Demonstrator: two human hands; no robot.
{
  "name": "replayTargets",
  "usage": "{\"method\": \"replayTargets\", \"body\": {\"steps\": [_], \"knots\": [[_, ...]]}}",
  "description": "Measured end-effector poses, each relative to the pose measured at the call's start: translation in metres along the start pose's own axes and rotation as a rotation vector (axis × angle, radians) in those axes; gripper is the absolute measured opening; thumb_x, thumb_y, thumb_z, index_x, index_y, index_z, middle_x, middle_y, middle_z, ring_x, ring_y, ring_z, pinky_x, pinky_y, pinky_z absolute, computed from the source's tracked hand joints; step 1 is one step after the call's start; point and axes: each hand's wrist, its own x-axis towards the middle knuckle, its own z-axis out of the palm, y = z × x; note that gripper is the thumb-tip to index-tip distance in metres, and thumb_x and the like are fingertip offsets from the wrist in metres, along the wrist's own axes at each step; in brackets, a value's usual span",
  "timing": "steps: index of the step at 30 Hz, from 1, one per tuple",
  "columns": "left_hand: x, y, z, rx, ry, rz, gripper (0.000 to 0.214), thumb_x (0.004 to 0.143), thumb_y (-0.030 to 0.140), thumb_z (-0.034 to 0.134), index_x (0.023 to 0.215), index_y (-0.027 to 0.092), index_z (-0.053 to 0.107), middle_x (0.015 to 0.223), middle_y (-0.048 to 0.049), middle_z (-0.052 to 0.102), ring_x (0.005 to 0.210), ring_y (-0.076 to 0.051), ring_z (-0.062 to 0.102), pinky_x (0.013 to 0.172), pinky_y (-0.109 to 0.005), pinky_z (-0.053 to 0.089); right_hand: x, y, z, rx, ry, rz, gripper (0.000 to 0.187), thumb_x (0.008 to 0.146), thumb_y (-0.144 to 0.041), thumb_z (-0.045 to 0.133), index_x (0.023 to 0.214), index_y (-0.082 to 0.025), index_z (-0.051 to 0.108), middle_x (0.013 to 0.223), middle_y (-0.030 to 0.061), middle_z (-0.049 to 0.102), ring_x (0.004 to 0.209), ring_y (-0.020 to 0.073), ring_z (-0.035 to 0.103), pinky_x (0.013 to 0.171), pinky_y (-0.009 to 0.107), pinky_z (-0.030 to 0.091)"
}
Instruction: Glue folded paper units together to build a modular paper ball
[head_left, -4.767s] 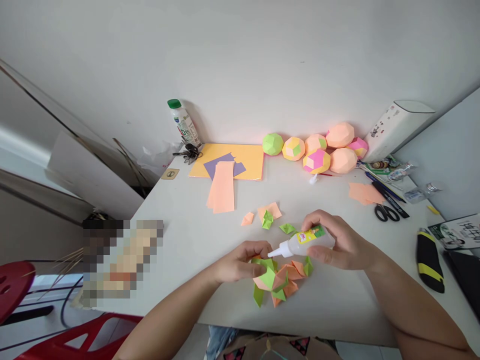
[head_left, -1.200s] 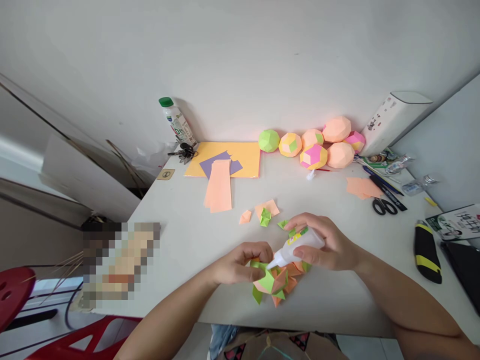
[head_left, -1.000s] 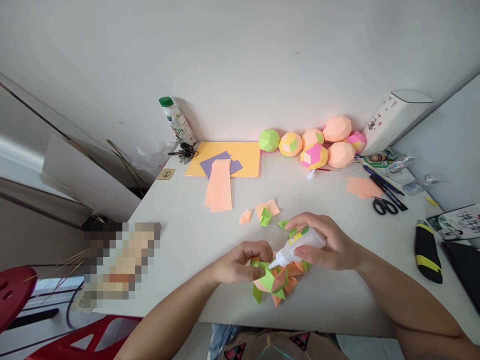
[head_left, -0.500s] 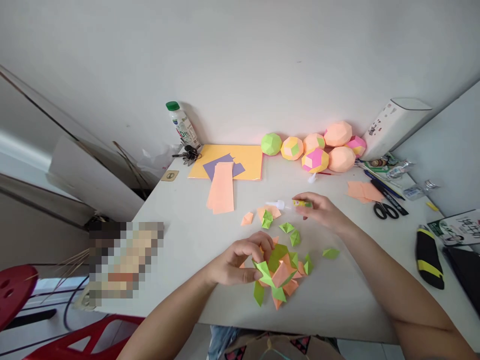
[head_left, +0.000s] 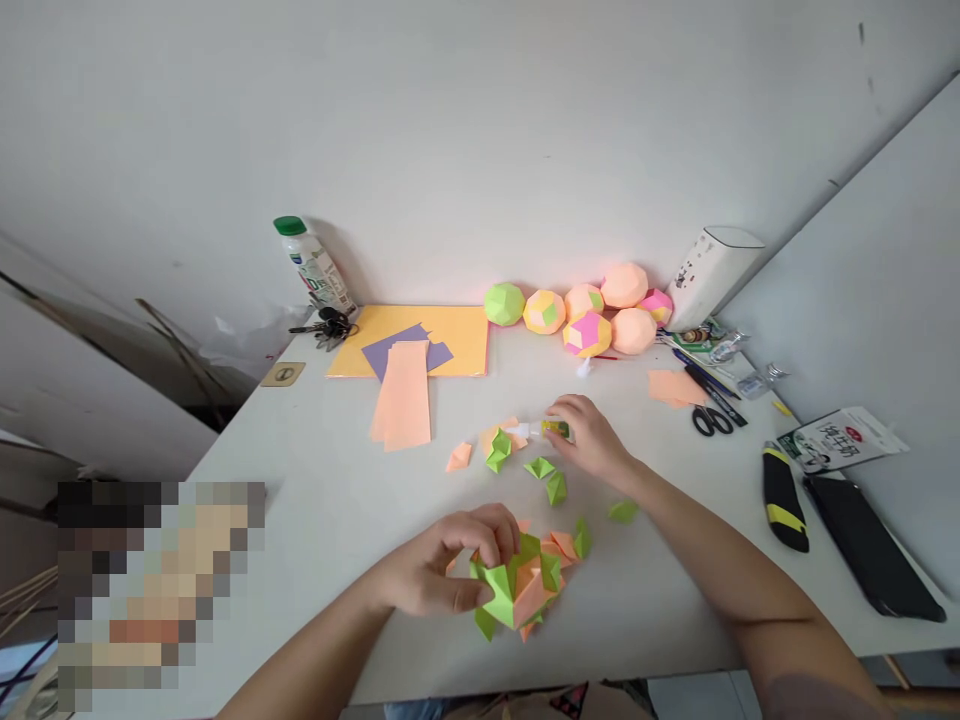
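Observation:
My left hand [head_left: 457,565] is closed, thumb and fingers pinching the rim of a hollow folded-paper model [head_left: 517,585] made of green and orange pieces. Further back, my right hand [head_left: 589,435] grips a small glue bottle [head_left: 556,429] with a yellow-green label and a white nozzle pointing left, low over the table. Around the nozzle lie an orange folded piece [head_left: 459,457] and a green folded piece [head_left: 498,452]. Between the hands are two more green pieces, one of them a folded unit [head_left: 556,488]. Another green piece [head_left: 622,511] lies under my right forearm.
Finished paper balls [head_left: 587,333] line the wall. Orange strips [head_left: 407,395] lie on yellow sheets [head_left: 457,345], with keys [head_left: 330,325] and a bottle [head_left: 315,262] to the left. At right are scissors [head_left: 712,421], a black-and-yellow cutter [head_left: 784,498] and a black phone-like object [head_left: 874,550].
The view has turned, so everything on the table appears further left and slightly lower. My left hand has tipped the paper model. My right hand stays on the glue bottle.

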Motion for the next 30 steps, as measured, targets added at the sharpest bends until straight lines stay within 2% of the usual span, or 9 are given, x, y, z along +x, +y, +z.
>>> {"method": "replayTargets", "body": {"steps": [3, 5, 8, 11, 14, 19, 24, 26, 30], "knots": [[0.001, 0.0, 0.002, -0.007, -0.024, -0.01, 0.021, 0.075, 0.026, 0.059, 0.066, 0.02, 0.04, 0.076, -0.0041, 0.046, 0.083, -0.021, 0.045, 0.076, -0.04, 0.041, -0.003, -0.012, -0.005, -0.094, 0.033, -0.133, 0.014, 0.086, -0.02, 0.049, 0.089, -0.018, 0.063, 0.087, 0.0102, 0.062, 0.09, 0.0241, 0.053, 0.078, 0.037, 0.045], [0.001, -0.002, 0.002, -0.01, -0.031, -0.022, 0.021, 0.074, 0.025, 0.059, 0.066, 0.02, 0.04, 0.076, -0.0042, 0.046, 0.082, -0.021, 0.046, 0.076, -0.039, 0.041, -0.007, -0.018, -0.004, -0.158, -0.083, -0.226, 0.013, 0.087, -0.021, 0.051, 0.087, -0.018, 0.064, 0.082, 0.0087, 0.063, 0.086, 0.0228, 0.053, 0.074, 0.034, 0.045], [0.0, -0.004, 0.002, -0.014, -0.024, -0.038, 0.022, 0.073, 0.023, 0.06, 0.066, 0.02, 0.04, 0.077, -0.0036, 0.046, 0.081, -0.02, 0.046, 0.079, -0.041, 0.04, -0.011, -0.023, 0.003, -0.297, -0.33, -0.264, 0.01, 0.083, -0.025, 0.06, 0.087, -0.016, 0.065, 0.087, 0.0099, 0.063, 0.09, 0.024, 0.054, 0.073, 0.034, 0.045], [0.0, -0.004, 0.001, -0.018, -0.008, -0.02, 0.021, 0.073, 0.022, 0.06, 0.066, 0.02, 0.04, 0.076, -0.0032, 0.046, 0.081, -0.02, 0.046, 0.082, -0.043, 0.04, -0.013, -0.024, 0.011, -0.379, -0.408, -0.24, 0.009, 0.08, -0.021, 0.064, 0.084, -0.015, 0.067, 0.089, 0.0112, 0.063, 0.091, 0.0251, 0.054, 0.073, 0.034, 0.045], [0.0, -0.004, 0.0, -0.02, 0.024, -0.001, 0.019, 0.074, 0.023, 0.06, 0.067, 0.02, 0.042, 0.077, -0.0037, 0.047, 0.082, -0.02, 0.046, 0.083, -0.044, 0.041, -0.013, -0.024, 0.014, -0.395, -0.403, -0.228, 0.008, 0.082, -0.016, 0.059, 0.084, -0.014, 0.067, 0.091, 0.0115, 0.062, 0.09, 0.0242, 0.055, 0.073, 0.033, 0.045], [0.0, -0.007, -0.001, -0.032, 0.079, -0.029, 0.02, 0.074, 0.024, 0.062, 0.067, 0.019, 0.044, 0.081, -0.0049, 0.048, 0.084, -0.02, 0.047, 0.082, -0.044, 0.042, -0.014, -0.024, 0.018, -0.405, -0.373, -0.243, 0.019, 0.08, -0.004, 0.047, 0.077, -0.013, 0.065, 0.091, 0.0132, 0.062, 0.084, 0.0227, 0.056, 0.07, 0.033, 0.044], [-0.001, -0.01, -0.003, -0.063, 0.204, -0.096, 0.021, 0.074, 0.026, 0.064, 0.069, 0.018, 0.046, 0.084, -0.0057, 0.05, 0.085, -0.019, 0.047, 0.081, -0.04, 0.04, -0.015, -0.024, 0.02, -0.357, -0.299, -0.254, 0.022, 0.078, -0.001, 0.043, 0.079, -0.014, 0.061, 0.097, 0.0137, 0.064, 0.091, 0.0238, 0.056, 0.077, 0.035, 0.045], [-0.001, -0.01, -0.003, -0.077, 0.246, -0.147, 0.022, 0.075, 0.029, 0.064, 0.07, 0.017, 0.047, 0.085, -0.0059, 0.051, 0.084, -0.019, 0.047, 0.079, -0.037, 0.04, -0.015, -0.025, 0.017, -0.255, -0.227, -0.254, 0.019, 0.078, -0.003, 0.044, 0.081, -0.016, 0.058, 0.102, 0.0131, 0.063, 0.096, 0.0242, 0.056, 0.08, 0.036, 0.046], [-0.001, -0.009, -0.002, -0.111, 0.262, -0.21, 0.022, 0.076, 0.033, 0.064, 0.072, 0.016, 0.05, 0.085, -0.0059, 0.052, 0.082, -0.019, 0.048, 0.079, -0.036, 0.04, -0.017, -0.035, 0.003, 0.195, -0.1, -0.247, 0.014, 0.077, -0.008, 0.048, 0.083, -0.021, 0.048, 0.111, 0.0111, 0.059, 0.108, 0.024, 0.053, 0.087, 0.04, 0.044]]}}
